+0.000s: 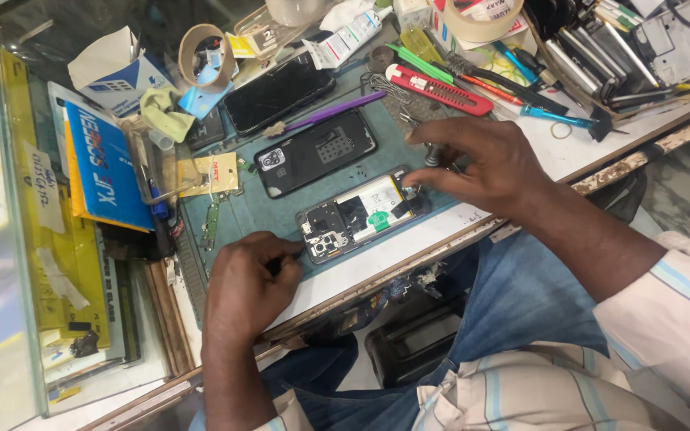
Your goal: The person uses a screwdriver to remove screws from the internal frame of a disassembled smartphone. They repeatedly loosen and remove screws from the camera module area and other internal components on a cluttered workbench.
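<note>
- Opened black smartphone (361, 214), back cover off and circuitry exposed, lies on the teal work mat (265, 214) near the table edge.
- Left hand (249, 283): fingers closed around a thin dark tool at the phone's camera end.
- Right hand (481, 164): fingertips spread, pressing the opposite end to steady it.
- Judgement: light, stiff, fragile inside; hold by the frame edges only.
- Separate black rear cover (315, 152) lies just beyond.

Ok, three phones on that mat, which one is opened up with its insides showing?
The opened phone nearest the table edge, between both hands: battery and circuit boards exposed. The black-backed phone above it is closed, and the dark-screened phone farther back lies intact.
</note>
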